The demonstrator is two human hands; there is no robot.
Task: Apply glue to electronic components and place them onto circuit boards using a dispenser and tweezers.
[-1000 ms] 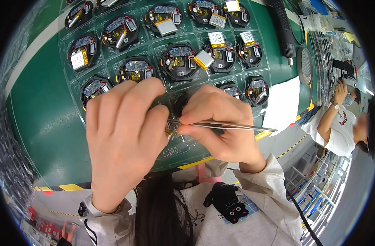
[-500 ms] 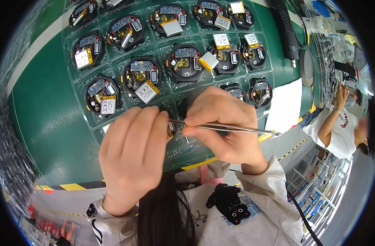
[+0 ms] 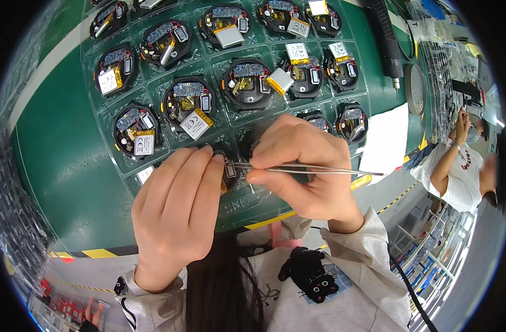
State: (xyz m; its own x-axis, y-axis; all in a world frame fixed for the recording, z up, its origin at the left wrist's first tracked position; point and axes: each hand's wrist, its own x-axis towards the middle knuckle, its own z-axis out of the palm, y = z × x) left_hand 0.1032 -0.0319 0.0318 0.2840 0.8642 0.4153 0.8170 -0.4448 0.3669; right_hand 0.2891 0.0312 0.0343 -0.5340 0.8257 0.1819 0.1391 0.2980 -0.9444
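My right hand pinches a pair of metal tweezers between thumb and forefinger, tips pointing left. Those tips reach a round black electronic device in the near row of a clear plastic tray. My left hand is curled over the left side of that same device, fingers together and gripping it; most of it is hidden beneath them. Just beyond lies an open round device with a blue circuit board, a silver-white battery pouch resting on its near edge.
Several similar round devices with loose batteries fill the tray, such as one at the left. On the green table's right are a white sheet, a black electric screwdriver and a grey mesh-topped object. A person is farther right.
The tray has slid slightly left. My left fingers have shifted a little, showing more of the device. The tail of the tweezers has swung slightly upward.
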